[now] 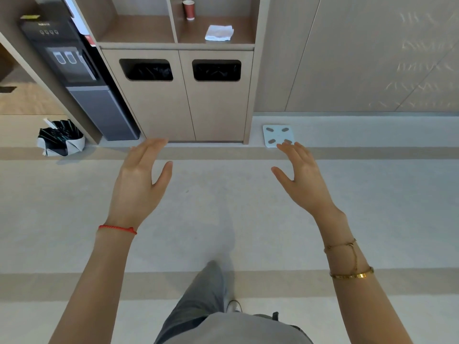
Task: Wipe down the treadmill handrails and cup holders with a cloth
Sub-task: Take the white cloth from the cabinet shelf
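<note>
A folded white cloth [219, 33] lies on the right shelf of a wooden cabinet [218, 115] ahead of me. My left hand [140, 181] and my right hand [301, 178] are both raised in front of me over the floor, fingers straight and spread, holding nothing. Both hands are well short of the cloth. No treadmill, handrail or cup holder is in view.
A red paper cup [188, 9] stands behind the cloth. The cabinet has two bin openings [216, 70]. A water dispenser [77, 70] stands to its left, a small bin [60, 140] on the floor left, a white scale [278, 135] on the floor right.
</note>
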Motion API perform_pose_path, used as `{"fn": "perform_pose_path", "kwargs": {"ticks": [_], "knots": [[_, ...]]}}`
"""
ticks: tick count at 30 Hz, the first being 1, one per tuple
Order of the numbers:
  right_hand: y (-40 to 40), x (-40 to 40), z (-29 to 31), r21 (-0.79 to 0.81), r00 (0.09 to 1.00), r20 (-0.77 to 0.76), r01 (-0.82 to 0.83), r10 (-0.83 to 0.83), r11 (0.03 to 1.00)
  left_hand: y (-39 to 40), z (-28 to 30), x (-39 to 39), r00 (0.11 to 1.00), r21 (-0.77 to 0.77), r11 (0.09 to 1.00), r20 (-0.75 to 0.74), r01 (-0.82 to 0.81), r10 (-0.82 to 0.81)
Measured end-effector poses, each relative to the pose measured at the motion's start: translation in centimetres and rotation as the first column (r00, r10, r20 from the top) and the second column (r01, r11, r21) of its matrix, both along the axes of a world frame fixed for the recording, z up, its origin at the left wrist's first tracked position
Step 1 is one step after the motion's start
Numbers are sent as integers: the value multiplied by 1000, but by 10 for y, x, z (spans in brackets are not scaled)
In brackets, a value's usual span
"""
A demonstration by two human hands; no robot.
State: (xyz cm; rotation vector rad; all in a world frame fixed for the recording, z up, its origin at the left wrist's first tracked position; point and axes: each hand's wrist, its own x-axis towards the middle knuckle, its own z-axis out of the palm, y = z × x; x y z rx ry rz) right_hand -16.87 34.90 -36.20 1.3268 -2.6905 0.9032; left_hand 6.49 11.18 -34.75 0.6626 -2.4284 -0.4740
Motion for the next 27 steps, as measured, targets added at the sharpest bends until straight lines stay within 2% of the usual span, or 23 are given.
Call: {"fn": "perform_pose_path", "kwargs": {"ticks": [9, 18, 27], "knots": [[-101, -82, -30, 23, 997, 76, -10, 8, 1000, -85, -33, -77, 999, 44, 999, 44, -23, 21], [-262, -193, -18, -13, 996, 85, -1, 3, 1000, -239, -10, -195, 998, 27, 999, 52, 18, -20], [-367, -288, -28, -19, 994, 100, 52, -50, 998, -356, -13, -301, 996, 47, 996, 55, 70, -73]]}}
